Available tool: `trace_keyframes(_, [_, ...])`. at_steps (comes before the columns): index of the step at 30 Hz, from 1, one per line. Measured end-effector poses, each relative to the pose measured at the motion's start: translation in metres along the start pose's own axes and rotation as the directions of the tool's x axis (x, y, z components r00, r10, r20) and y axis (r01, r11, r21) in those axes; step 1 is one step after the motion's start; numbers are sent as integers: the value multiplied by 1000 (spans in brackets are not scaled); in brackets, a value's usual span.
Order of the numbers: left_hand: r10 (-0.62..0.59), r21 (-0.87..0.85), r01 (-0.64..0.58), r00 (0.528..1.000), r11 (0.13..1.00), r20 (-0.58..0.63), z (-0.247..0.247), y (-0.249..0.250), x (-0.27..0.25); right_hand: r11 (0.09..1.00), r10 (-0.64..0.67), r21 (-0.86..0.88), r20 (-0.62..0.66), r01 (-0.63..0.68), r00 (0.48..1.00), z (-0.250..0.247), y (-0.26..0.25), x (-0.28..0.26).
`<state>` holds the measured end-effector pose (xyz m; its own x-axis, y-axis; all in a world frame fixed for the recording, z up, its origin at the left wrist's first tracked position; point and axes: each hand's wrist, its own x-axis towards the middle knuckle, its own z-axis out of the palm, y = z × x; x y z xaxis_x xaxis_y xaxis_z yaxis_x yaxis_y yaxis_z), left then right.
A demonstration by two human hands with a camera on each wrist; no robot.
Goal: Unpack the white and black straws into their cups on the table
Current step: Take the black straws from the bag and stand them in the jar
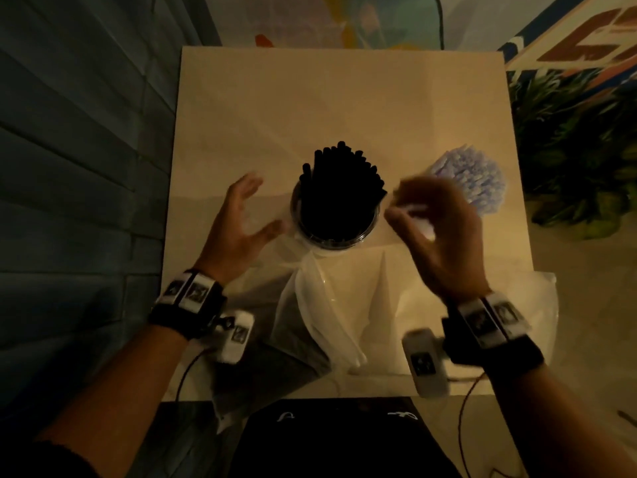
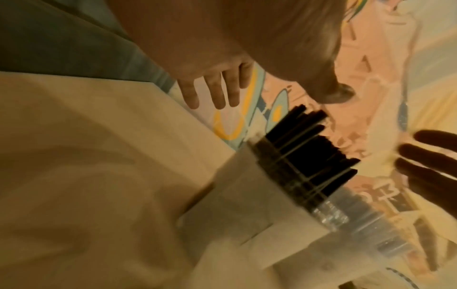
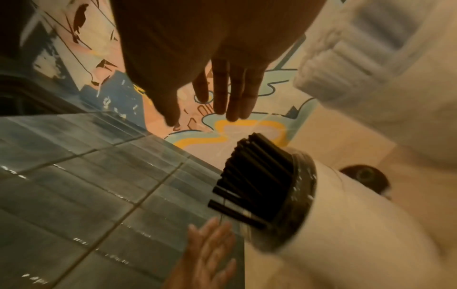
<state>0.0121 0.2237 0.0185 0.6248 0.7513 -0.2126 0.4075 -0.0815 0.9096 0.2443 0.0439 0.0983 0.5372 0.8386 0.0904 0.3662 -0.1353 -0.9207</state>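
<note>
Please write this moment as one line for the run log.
black straws: in clear cup | white straws: standing to the right | left hand: open, beside cup | right hand: open, empty | plastic bags: near table edge

Table (image 1: 344, 98) with two straw-filled cups (image 1: 336, 232), wrappers (image 1: 320, 315)

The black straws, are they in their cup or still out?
In. The black straws stand packed upright in the clear cup, tops poking above its rim.

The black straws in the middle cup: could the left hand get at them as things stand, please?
Probably yes. The left hand is open beside the cup, and the black straws stand above its rim with nothing between.
</note>
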Motion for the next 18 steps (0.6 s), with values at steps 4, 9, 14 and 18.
trace_keyframes(4, [-178, 287, 180, 983, 941, -35, -8, -75, -66, 943, 329, -47, 265, -329, 906, 31, 51, -62])
trace_keyframes(9, [-404, 624, 225, 901, 748, 159, 11, -121, -97, 911, 338, -398, 565, -111, 753, 94, 102, -98])
trace_keyframes(14, [-237, 538, 126, 961, 834, 142, 23, -122, -91, 782, 142, -488, 746, 389, 650, 127, 102, -101])
trace_keyframes(18, [-255, 485, 137, 949, 864, 186, 26, -116, -90, 688, 167, -533, 776, 492, 608, 138, 95, -102])
